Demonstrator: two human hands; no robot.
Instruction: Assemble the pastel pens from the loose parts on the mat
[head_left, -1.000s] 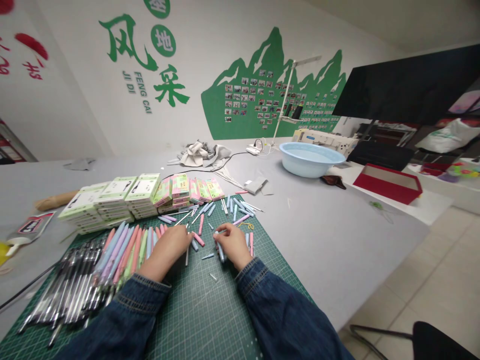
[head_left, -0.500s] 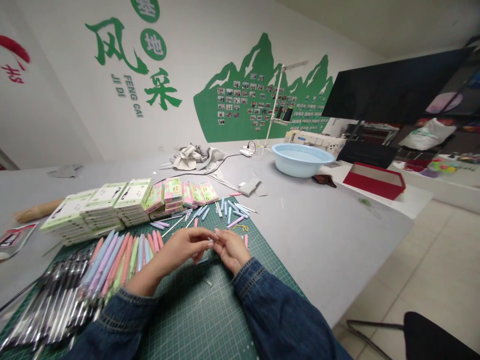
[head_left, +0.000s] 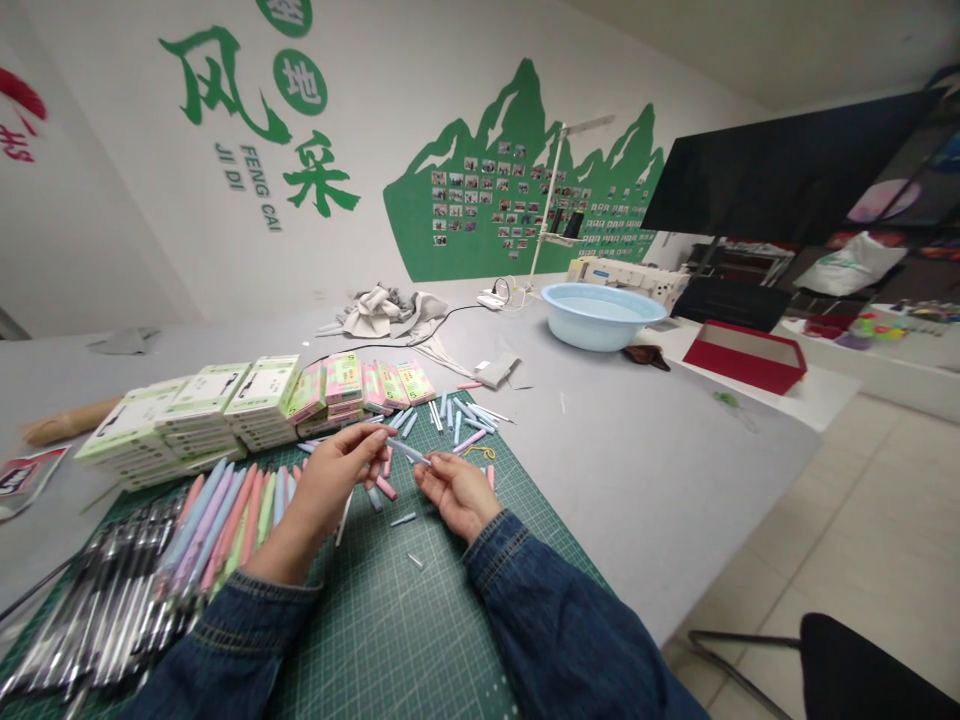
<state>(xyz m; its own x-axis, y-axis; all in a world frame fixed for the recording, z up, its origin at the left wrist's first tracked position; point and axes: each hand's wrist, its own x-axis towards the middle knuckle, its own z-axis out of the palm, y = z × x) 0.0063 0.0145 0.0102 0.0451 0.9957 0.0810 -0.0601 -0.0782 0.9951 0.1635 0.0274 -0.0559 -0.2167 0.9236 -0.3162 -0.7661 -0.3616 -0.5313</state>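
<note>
Pinching a light-blue tube (head_left: pixel 407 450), both hands (head_left: pixel 346 466) (head_left: pixel 459 494) hover above the mat (head_left: pixel 390 625).

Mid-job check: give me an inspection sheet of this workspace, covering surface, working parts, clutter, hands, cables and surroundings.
Surface: green gridded mat on a grey table.
Job's things: pale blue piece between the hands; loose coloured pieces on the mat; pastel pen-like sticks at left.
Clutter: stacked white-and-green boxes, crumpled cloth, grey scrap.
Hands: left hand and right hand hold opposite ends of the pale blue piece.
Cables: black cable crosses the table behind the boxes; another at the left edge.
Surroundings: blue basin, sewing machine, dark screen, chair.
</note>
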